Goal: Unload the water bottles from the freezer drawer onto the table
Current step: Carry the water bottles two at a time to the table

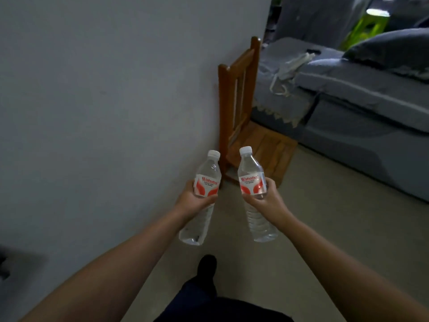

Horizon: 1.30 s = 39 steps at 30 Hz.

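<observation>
- 2 clear water bottles with white caps and red-and-white labels are held up side by side in the lower middle of the frame, close together but not touching.
- The left hand [193, 198] has its grip curled round the middle of the left bottle [202, 196], fingers over the lower edge of the label; this bottle leans with its cap toward the upper right and its base toward the lower left.
- The right hand [267, 199] has its grip wrapped round the middle of the right bottle [253, 189], thumb side at the label; this bottle leans with its cap toward the upper left and its base toward the lower right.
- Both bare forearms reach in from the bottom corners of the frame.
- A grey wall [104, 101] fills the left half of the frame.
- A brown wooden chair [243, 117] stands against the wall's edge, just above the bottles in the frame.
- A grey sofa [359, 101] with a fringed cover takes up the upper right; a white cord [287, 70] lies on it.
- A bright green stool [369, 24] shows at the top right, blurred.
- The pale floor [325, 217] runs under the hands; a dark trouser leg and a black shoe [206, 266] show at the bottom centre.
</observation>
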Tool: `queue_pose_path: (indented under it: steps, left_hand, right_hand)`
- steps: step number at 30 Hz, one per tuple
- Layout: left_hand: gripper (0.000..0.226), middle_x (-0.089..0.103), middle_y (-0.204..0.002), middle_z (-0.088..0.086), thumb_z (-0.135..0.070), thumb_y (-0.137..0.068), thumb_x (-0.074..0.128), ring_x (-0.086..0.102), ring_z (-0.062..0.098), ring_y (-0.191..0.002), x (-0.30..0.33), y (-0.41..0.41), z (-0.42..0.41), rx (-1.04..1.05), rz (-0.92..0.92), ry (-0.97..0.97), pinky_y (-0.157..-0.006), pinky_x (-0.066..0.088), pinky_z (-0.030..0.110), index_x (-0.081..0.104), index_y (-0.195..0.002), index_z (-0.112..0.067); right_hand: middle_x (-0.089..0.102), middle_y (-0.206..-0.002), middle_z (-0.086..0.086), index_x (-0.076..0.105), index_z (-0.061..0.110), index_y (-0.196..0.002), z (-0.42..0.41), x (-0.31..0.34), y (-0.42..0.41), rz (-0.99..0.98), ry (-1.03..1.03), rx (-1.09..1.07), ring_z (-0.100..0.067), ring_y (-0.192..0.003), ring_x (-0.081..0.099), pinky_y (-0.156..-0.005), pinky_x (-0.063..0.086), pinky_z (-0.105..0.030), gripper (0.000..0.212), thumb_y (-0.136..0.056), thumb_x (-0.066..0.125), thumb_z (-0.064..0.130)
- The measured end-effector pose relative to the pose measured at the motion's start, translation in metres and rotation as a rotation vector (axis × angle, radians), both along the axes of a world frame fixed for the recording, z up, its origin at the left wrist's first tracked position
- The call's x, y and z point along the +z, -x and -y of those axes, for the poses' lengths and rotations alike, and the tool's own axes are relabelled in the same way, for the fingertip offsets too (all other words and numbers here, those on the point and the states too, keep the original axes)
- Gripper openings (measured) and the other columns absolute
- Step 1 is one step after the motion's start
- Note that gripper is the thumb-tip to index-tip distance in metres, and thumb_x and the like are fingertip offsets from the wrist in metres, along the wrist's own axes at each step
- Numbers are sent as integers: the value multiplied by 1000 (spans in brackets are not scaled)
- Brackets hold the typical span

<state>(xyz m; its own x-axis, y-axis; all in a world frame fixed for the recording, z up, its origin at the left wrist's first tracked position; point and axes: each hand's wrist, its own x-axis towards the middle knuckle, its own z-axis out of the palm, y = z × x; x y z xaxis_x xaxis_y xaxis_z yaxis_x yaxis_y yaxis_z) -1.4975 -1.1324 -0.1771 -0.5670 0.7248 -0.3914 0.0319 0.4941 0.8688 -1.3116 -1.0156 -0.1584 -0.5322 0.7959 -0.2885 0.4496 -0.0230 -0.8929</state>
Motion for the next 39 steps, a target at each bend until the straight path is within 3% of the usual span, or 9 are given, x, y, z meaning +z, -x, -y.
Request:
queue_pose_path:
  steps: [4, 8, 11, 13, 20, 24, 29, 35, 39]
  left_hand:
    - [55, 60, -111, 1, -21, -78, 77, 60, 12, -94, 8, 12, -73, -196, 47, -38, -67, 46, 17, 45, -122, -16]
    - [64, 59, -114, 0, -27, -75, 79, 60, 17, -104, 10, 13, -138, -384, 65, -28, -85, 52, 32, 41, -127, -21]
    - [67, 60, -114, -1, -28, -75, 79, 61, 18, -106, 10, -6, -183, -505, 62, -15, -90, 52, 37, 41, -129, -20]
    - [64, 61, -111, -1, -26, -75, 79, 62, 17, -104, 10, -25, -207, -573, 67, -3, -87, 52, 33, 42, -126, -20]
    - [64, 62, -107, -2, -25, -74, 80, 64, 15, -95, 1, -122, -313, -827, 34, 18, -82, 56, 32, 42, -125, -21]
    - [64, 61, -107, -3, -25, -75, 80, 63, 12, -94, -4, -183, -372, -909, 19, 11, -79, 55, 26, 43, -127, -19]
    - [62, 58, -98, -8, -22, -76, 79, 60, 5, -87, 0, -270, -445, -964, 31, 14, -65, 48, 17, 42, -127, -18]
    - [52, 60, -96, -5, -22, -76, 78, 61, 8, -85, 5, -361, -511, -1026, 36, -7, -63, 49, 19, 44, -116, -19]
    - [59, 67, -96, -1, -32, -65, 82, 67, 12, -84, -1, -404, -543, -1133, 2, 28, -66, 54, 25, 54, -113, -13]
  right_hand:
    - [57, -113, 4, 30, 19, -139, -38, 2, -8, -40, 19, -157, -8, -96, 61, -76, 54, -22, 72, -82, 74, 25]
    - [59, -117, 2, 33, 20, -137, -63, 1, -23, -97, 53, -353, -11, -100, 63, -81, 56, -28, 72, -80, 76, 26]
    - [58, -110, 8, 32, 21, -135, -77, 2, -42, -122, 62, -513, -6, -95, 61, -66, 53, -15, 67, -83, 73, 24]
    - [56, -106, 10, 32, 20, -134, -85, 2, -58, -138, 74, -593, -4, -92, 61, -58, 50, -10, 64, -84, 72, 21]
    - [58, -108, 1, 36, 15, -128, -142, -14, -147, -119, 36, -829, -1, -87, 60, -57, 48, -7, 59, -83, 74, 16]
    - [58, -107, 7, 36, 18, -129, -188, -15, -201, -89, 7, -878, -3, -90, 62, -61, 50, -12, 61, -82, 74, 21]
    - [60, -105, 8, 41, 18, -125, -248, -6, -279, -40, -15, -919, 0, -87, 62, -58, 47, -7, 57, -81, 76, 25]
    - [61, -98, 7, 44, 20, -118, -293, 0, -365, -27, -17, -1053, 4, -80, 59, -55, 44, -3, 49, -81, 75, 23]
    - [64, -95, 7, 47, 14, -120, -306, -4, -401, -19, -8, -1178, 3, -79, 62, -56, 44, -2, 53, -78, 78, 24]
